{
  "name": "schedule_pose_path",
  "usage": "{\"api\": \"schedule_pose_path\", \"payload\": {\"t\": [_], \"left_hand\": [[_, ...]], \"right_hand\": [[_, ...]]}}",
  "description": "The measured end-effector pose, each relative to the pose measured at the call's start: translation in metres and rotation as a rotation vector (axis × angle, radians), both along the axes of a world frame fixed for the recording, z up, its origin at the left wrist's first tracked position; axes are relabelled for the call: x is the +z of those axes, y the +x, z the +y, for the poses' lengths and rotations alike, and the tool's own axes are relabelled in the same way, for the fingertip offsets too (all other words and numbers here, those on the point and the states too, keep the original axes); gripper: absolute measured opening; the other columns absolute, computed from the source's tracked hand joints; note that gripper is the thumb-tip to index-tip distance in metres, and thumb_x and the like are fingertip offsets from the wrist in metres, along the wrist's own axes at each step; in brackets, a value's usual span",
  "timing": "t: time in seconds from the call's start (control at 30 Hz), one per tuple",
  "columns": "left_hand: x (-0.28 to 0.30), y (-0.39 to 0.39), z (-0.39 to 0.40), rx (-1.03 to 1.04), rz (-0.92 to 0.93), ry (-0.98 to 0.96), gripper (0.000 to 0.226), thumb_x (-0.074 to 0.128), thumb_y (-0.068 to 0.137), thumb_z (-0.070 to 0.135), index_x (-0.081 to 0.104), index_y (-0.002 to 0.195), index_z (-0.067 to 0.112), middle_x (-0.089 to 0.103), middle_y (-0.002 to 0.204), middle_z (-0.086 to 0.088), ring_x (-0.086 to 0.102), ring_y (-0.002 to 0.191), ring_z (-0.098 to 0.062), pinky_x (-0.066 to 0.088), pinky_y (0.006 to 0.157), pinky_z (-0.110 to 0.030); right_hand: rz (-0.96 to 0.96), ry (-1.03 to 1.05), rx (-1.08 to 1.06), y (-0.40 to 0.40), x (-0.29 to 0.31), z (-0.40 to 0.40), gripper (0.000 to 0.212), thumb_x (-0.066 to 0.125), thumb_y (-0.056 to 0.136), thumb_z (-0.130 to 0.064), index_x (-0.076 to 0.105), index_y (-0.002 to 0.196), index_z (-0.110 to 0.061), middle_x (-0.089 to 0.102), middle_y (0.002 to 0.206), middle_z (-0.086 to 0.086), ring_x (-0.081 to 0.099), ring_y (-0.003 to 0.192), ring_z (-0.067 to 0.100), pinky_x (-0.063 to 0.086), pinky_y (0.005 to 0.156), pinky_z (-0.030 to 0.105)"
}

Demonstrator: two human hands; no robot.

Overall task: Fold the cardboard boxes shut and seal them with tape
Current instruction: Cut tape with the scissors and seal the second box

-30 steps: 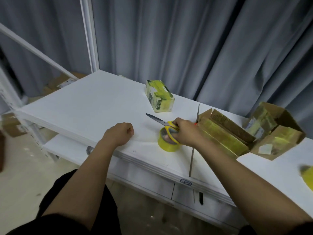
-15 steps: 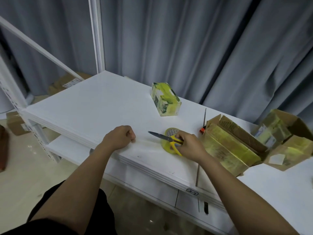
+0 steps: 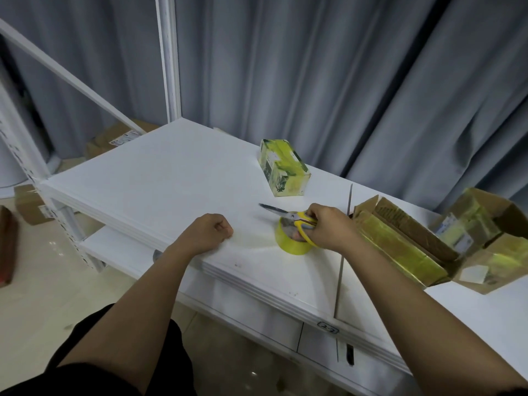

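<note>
A yellow tape roll (image 3: pixel 291 245) stands on edge on the white table (image 3: pixel 160 178). My right hand (image 3: pixel 328 227) grips the roll together with yellow-handled scissors (image 3: pixel 285 214), whose blades point left. My left hand (image 3: pixel 210 232) is a fist resting on the table left of the roll. A faint glossy strip of tape (image 3: pixel 254 242) seems to run from its pinched fingers to the roll. A small box wrapped in tape (image 3: pixel 281 170) lies further back. Two open cardboard boxes (image 3: pixel 400 241) (image 3: pixel 485 238), streaked with yellow tape, sit to the right.
Grey curtains hang behind the table. A white shelf post (image 3: pixel 168 58) rises at the back left corner. Cardboard boxes (image 3: pixel 31 205) sit on the floor to the left. A narrow gap (image 3: pixel 341 261) splits the tabletop beside my right hand.
My right hand laid the roll flat further back, then brought it back toward me and stood it on edge, with the scissors still in the hand. My left fist has stayed in place.
</note>
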State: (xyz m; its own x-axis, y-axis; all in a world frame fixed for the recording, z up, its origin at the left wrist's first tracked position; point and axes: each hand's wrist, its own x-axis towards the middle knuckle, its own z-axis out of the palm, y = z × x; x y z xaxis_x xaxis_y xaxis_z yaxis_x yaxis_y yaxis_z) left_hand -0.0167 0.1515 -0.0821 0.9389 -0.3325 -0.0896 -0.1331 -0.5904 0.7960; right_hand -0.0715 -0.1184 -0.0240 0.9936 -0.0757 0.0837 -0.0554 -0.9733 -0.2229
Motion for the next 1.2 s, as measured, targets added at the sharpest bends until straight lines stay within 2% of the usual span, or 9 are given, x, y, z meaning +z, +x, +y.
{"api": "schedule_pose_path", "payload": {"t": [0.07, 0.17, 0.37, 0.47, 0.63, 0.87, 1.03, 1.1, 1.2], "left_hand": [[0.005, -0.002, -0.002, 0.002, -0.022, -0.031, 0.014, 0.057, 0.09, 0.016, 0.065, 0.078, 0.016, 0.065, 0.084, 0.005, 0.06, 0.077, -0.01, 0.044, 0.064, -0.02], [0.017, -0.004, -0.005, -0.017, -0.094, -0.008, 0.014, 0.053, 0.09, 0.019, 0.064, 0.084, 0.014, 0.065, 0.094, 0.003, 0.06, 0.086, -0.016, 0.047, 0.076, -0.029], [0.025, -0.008, -0.01, -0.058, -0.201, 0.26, 0.015, 0.046, 0.091, 0.019, 0.057, 0.083, 0.024, 0.062, 0.093, 0.009, 0.058, 0.086, -0.016, 0.04, 0.068, -0.027], [0.02, -0.009, -0.01, -0.072, -0.171, 0.297, 0.018, 0.044, 0.089, 0.012, 0.056, 0.083, 0.023, 0.061, 0.092, 0.007, 0.057, 0.087, -0.018, 0.039, 0.069, -0.027], [0.017, -0.007, -0.006, -0.074, -0.15, 0.28, 0.018, 0.045, 0.091, 0.011, 0.058, 0.085, 0.022, 0.061, 0.095, 0.007, 0.057, 0.09, -0.018, 0.043, 0.075, -0.029], [0.015, -0.007, -0.004, -0.056, -0.169, 0.225, 0.015, 0.047, 0.093, 0.015, 0.059, 0.086, 0.022, 0.06, 0.095, 0.007, 0.057, 0.089, -0.017, 0.039, 0.073, -0.027], [0.015, -0.006, -0.003, -0.059, -0.179, 0.224, 0.016, 0.048, 0.091, 0.013, 0.058, 0.084, 0.023, 0.061, 0.095, 0.008, 0.058, 0.089, -0.017, 0.042, 0.074, -0.028], [0.015, -0.006, -0.002, -0.06, -0.168, 0.227, 0.02, 0.047, 0.09, 0.009, 0.058, 0.083, 0.024, 0.061, 0.094, 0.01, 0.058, 0.088, -0.016, 0.044, 0.075, -0.029], [0.013, -0.005, -0.002, -0.051, -0.158, 0.206, 0.022, 0.047, 0.089, 0.008, 0.058, 0.082, 0.026, 0.06, 0.092, 0.013, 0.057, 0.086, -0.014, 0.041, 0.073, -0.027]], "right_hand": [[-0.025, -0.122, 0.038, 0.0, 0.013, -0.001, 0.031, 0.065, 0.077, -0.05, 0.051, 0.09, -0.025, 0.063, 0.096, 0.0, 0.057, 0.092, 0.026, 0.032, 0.066, 0.027], [-0.03, -0.325, 0.121, -0.001, 0.03, 0.002, 0.042, 0.054, 0.078, -0.056, 0.052, 0.102, -0.022, 0.063, 0.105, 0.005, 0.054, 0.1, 0.03, 0.031, 0.073, 0.031], [0.117, -0.705, 0.312, -0.004, 0.056, 0.023, 0.054, 0.052, 0.081, -0.06, 0.052, 0.113, -0.017, 0.06, 0.113, 0.006, 0.051, 0.107, 0.026, 0.033, 0.084, 0.032], [0.161, -0.848, 0.322, -0.003, 0.06, 0.038, 0.05, 0.054, 0.084, -0.052, 0.052, 0.119, -0.016, 0.059, 0.115, 0.006, 0.05, 0.11, 0.025, 0.034, 0.089, 0.032], [0.264, -0.961, 0.278, 0.0, 0.064, 0.062, 0.04, 0.057, 0.084, -0.045, 0.055, 0.115, -0.019, 0.059, 0.112, 0.003, 0.05, 0.108, 0.022, 0.032, 0.083, 0.029], [0.328, -1.167, 0.279, 0.01, 0.055, 0.088, 0.023, 0.054, 0.087, -0.032, 0.056, 0.109, -0.025, 0.057, 0.106, -0.006, 0.05, 0.105, 0.018, 0.029, 0.081, 0.028], [0.335, -1.203, 0.325, 0.014, 0.046, 0.096, 0.004, 0.053, 0.087, -0.021, 0.051, 0.09, -0.023, 0.045, 0.079, -0.008, 0.049, 0.088, 0.017, 0.028, 0.076, 0.027], [0.312, -1.204, 0.331, 0.015, 0.047, 0.097, 0.015, 0.054, 0.087, -0.015, 0.045, 0.076, -0.02, 0.039, 0.07, -0.007, 0.045, 0.074, 0.016, 0.029, 0.07, 0.028], [0.301, -1.202, 0.361, 0.016, 0.049, 0.095, 0.029, 0.056, 0.083, -0.007, 0.037, 0.065, -0.017, 0.036, 0.066, -0.006, 0.036, 0.055, 0.012, 0.022, 0.052, 0.024]]}}
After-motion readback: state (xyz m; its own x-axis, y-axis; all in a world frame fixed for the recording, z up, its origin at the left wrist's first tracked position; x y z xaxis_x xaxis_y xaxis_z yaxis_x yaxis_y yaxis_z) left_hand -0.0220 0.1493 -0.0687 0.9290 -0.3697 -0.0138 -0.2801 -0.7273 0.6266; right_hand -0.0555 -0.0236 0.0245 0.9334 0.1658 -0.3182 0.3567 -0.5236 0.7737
